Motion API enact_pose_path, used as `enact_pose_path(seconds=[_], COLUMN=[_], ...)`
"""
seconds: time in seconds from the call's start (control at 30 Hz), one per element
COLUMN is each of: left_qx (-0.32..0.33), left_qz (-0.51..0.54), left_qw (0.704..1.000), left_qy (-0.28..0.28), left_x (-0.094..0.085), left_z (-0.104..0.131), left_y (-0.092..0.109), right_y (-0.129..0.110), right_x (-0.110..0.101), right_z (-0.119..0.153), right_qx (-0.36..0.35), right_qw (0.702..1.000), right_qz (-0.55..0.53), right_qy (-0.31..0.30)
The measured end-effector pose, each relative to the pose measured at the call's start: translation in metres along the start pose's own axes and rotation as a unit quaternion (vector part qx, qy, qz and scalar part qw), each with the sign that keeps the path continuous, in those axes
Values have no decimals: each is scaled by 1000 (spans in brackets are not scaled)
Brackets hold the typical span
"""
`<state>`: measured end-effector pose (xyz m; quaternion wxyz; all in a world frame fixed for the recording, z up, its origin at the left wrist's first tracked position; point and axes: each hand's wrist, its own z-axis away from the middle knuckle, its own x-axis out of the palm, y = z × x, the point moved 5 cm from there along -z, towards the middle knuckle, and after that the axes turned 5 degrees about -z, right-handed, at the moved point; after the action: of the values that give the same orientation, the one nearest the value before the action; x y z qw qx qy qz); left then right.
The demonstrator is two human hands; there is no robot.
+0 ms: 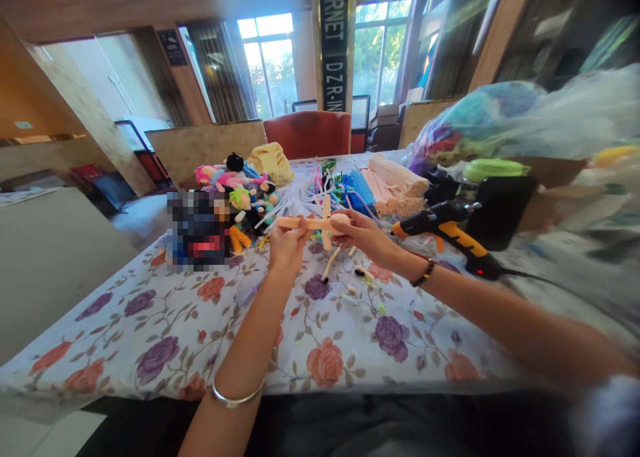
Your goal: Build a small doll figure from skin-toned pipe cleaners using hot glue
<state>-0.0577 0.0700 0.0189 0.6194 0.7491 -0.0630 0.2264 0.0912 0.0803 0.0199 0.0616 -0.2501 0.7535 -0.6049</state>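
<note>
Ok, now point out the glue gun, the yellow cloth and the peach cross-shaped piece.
Glue gun (pixel 459 237): head view, on the orange part of its handle.
Yellow cloth (pixel 271 164): head view, middle of its crumpled top.
Peach cross-shaped piece (pixel 327 237): head view, on its lower short arm.

plastic bag (pixel 595 103) partly out of frame

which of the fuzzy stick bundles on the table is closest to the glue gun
The pale peach bundle, just beyond the glue gun; the blue bundle lies left of it, farther from the gun.
</note>
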Motion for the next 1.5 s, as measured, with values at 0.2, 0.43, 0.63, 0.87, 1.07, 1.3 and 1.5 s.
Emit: enact_pose_path(seconds=[0.2,0.43,0.63,0.87,1.07,1.3,1.5], left_qx=[9,142,205,274,269,245,288], left_qz=[-80,-434,-475,-475,-421,-414,-557], left_qw=[996,888,846,835,863,873,777], left_qy=[41,-61,-131,-49,-76,-75,-57], left_x=[-1,12,27,25,23,26,30], left_z=[9,12,21,24,20,22,29], left_y=[0,8,6,15,13,12,15], right_y=[-2,-24,-43,-69,-81,-71,-55], right_x=[-22,-22,-8,17,31,21,7], right_z=[-14,-18,-25,-24,-19,-26,-18], right_qx=[-29,-43,-76,-197,-229,-178,-166], right_qw=[996,989,965,879,829,878,883], right_qz=[0,128,247,434,509,445,437], right_qy=[81,56,-38,-20,-19,-12,34])
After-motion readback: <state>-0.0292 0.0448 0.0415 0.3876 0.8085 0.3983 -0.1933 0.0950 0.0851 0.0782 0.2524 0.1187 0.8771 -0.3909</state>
